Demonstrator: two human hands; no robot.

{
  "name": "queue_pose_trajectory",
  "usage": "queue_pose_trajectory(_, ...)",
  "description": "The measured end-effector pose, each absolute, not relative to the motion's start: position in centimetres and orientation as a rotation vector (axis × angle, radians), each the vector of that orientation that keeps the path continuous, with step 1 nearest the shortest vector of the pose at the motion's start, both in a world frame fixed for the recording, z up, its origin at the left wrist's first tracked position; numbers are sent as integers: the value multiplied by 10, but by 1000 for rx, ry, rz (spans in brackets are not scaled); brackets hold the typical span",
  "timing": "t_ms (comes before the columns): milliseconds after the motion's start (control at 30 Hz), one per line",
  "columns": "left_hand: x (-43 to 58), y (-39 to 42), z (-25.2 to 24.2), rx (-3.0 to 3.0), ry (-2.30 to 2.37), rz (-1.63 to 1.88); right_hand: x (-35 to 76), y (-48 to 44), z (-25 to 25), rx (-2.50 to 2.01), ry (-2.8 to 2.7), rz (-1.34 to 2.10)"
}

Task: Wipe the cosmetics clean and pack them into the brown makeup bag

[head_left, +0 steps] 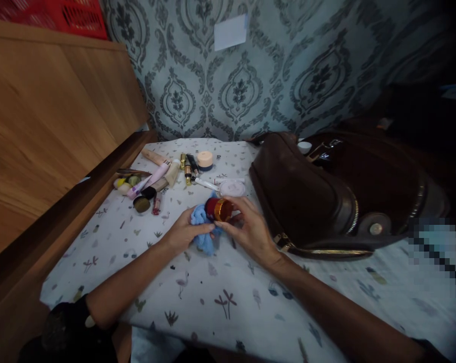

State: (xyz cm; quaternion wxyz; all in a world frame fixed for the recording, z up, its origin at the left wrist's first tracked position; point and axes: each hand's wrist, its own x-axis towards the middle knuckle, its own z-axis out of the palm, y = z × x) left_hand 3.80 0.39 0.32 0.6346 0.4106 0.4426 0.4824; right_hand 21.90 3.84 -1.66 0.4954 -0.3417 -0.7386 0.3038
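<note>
In front of me my right hand [248, 229] grips a small dark red container with a shiny gold band [217, 208], thumb below and fingers over its right end. My left hand [184, 229] is closed on a crumpled light blue cloth [203, 244], which wraps against the container's left side. A clear plastic case [232, 188] lies just beyond the hands. Farther left is a loose group of cosmetics: a jar with a peach lid [205, 160], a lilac tube [159, 172], a beige tube [172, 173] and a small red tube [156, 203].
A large dark brown leather bag [299, 196] with gold zips stands on the right of the patterned white sheet [197, 302]. Wooden furniture [61, 106] rises at the left, with a red plastic basket [80, 17] on top. Patterned wallpaper [239, 91] covers the back wall.
</note>
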Motion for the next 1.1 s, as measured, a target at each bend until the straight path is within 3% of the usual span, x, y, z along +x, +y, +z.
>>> queue_pose_trajectory(267, 37, 3, 6, 911, 1094, 1160, 224, 35, -13, -863, -2032, 385)
queue_pose_trajectory(833, 26, 6, 10, 1527, 1421, 1076, 219, 33, -16, -845, -1928, 540)
queue_pose_trajectory(967, 18, 6, 18, 2058, 1827, 835, 219, 33, -17, -897, -1937, 552)
queue_pose_trajectory(1100, 7, 8, 15, 2381, 1884, 529, 219, 33, -17, -954, -1986, 561)
